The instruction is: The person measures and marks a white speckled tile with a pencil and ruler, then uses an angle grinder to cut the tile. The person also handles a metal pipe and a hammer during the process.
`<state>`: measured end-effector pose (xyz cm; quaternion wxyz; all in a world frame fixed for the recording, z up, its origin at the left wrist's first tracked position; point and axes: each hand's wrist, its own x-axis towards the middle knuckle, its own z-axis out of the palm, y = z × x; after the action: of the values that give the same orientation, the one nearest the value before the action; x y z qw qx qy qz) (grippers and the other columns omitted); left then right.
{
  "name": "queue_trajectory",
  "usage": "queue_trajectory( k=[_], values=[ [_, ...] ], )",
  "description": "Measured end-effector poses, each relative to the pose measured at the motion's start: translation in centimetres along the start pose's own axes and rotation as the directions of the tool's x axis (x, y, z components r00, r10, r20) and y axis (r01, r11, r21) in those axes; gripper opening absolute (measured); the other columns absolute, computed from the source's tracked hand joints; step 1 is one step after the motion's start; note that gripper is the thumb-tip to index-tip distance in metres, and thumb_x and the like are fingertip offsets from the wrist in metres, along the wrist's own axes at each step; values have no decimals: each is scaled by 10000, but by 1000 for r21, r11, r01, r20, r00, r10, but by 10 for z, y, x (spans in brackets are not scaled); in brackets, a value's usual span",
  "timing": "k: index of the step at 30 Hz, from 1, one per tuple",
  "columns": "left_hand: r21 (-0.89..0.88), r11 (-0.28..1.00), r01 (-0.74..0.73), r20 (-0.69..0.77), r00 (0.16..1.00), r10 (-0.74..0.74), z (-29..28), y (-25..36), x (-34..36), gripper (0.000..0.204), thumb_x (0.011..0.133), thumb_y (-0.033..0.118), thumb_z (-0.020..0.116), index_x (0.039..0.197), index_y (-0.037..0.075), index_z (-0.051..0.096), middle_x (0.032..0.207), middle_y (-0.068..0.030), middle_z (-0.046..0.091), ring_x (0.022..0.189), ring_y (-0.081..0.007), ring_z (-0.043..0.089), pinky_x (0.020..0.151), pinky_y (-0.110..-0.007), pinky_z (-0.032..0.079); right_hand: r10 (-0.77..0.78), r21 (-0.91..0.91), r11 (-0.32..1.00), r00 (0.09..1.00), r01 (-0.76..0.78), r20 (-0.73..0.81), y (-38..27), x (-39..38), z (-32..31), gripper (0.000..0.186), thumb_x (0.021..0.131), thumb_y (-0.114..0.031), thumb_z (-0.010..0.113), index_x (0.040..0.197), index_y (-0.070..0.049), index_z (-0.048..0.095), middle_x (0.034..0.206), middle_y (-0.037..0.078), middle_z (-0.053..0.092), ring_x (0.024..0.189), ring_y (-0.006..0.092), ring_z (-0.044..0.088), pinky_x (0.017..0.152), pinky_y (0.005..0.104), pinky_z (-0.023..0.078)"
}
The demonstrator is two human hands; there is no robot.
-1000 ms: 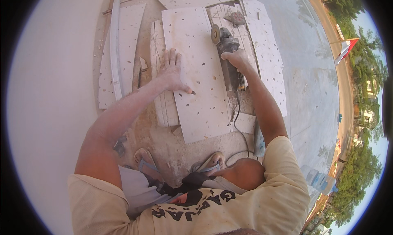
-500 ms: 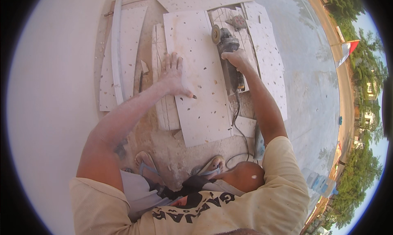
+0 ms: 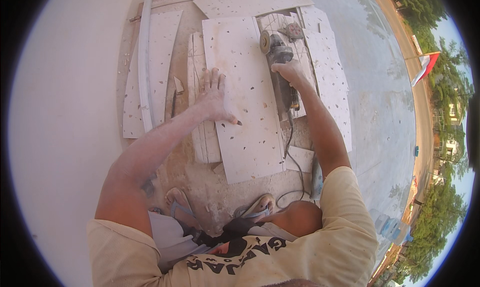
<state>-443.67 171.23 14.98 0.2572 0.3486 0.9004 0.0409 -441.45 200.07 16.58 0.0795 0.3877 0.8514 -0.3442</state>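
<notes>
A white tile (image 3: 250, 137) with dark and brown chips lies in front of me on dusty boards. Flat on its left edge rests my left hand (image 3: 215, 97), dusty, with the fingers spread. My right hand (image 3: 289, 73) is wrapped round the body of an angle grinder (image 3: 284, 89) at the tile's right edge. The grinder's round disc (image 3: 265, 42) points away from me at the far end. From its near end a dark cable (image 3: 290, 132) runs down toward my right foot. Whether the disc touches the tile, I cannot tell.
More speckled tiles lie at left (image 3: 165, 52), at right (image 3: 325, 67) and at the far side (image 3: 250, 1). A long pale bar (image 3: 145, 62) crosses the left tile. A tape-measure-like round object (image 3: 294, 31) sits beyond the grinder. Water bottles (image 3: 392, 228) stand at lower right.
The whole view has shifted slightly, so the tile, hands and grinder appear a little lower. Both hands keep the same places on the tile and the grinder.
</notes>
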Motion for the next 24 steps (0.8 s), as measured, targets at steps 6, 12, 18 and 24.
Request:
queue_trajectory(
  k=[6, 12, 18, 24],
  values=[
    [-14, 1000, -27, -10, 1000, 27, 0, -1, -1, 1484, 571, 673, 834, 1546, -89, 14, 1609, -324, -79, 1480, -493, -156, 1228, -538, 27, -1, 14, 1000, 1000, 1, -4, -6, 2, -1, 442, 655, -331, 768, 914, 21, 707, 790, 108, 680, 669, 220, 660, 558, 374, 520],
    [-9, 1000, 3, 3, 1000, -3, -3, 2, -2, 1480, 562, 631, 864, 1560, -52, 11, 1624, -277, -107, 1500, -440, -150, 1227, -537, 124, -13, 42, 999, 1000, 12, 8, -6, 10, -1, 425, 654, -311, 768, 912, 20, 707, 788, 107, 678, 669, 218, 657, 562, 376, 519],
    [-35, 999, -37, -10, 999, 37, 0, -2, -1, 1478, 573, 665, 839, 1543, -99, 25, 1608, -328, -65, 1484, -491, -145, 1226, -541, 18, -6, 25, 1000, 999, 5, 36, -12, 14, -3, 415, 653, -302, 763, 913, 15, 703, 793, 103, 675, 665, 214, 650, 560, 375, 517],
    [-24, 999, -33, -5, 999, 33, -2, 0, -1, 1480, 572, 659, 843, 1542, -99, 21, 1609, -325, -67, 1484, -490, -147, 1227, -537, 15, -95, 41, 994, 994, 97, -47, -9, 23, 4, 402, 650, -295, 758, 907, 9, 701, 797, 101, 674, 664, 212, 649, 559, 376, 515]
  ],
)
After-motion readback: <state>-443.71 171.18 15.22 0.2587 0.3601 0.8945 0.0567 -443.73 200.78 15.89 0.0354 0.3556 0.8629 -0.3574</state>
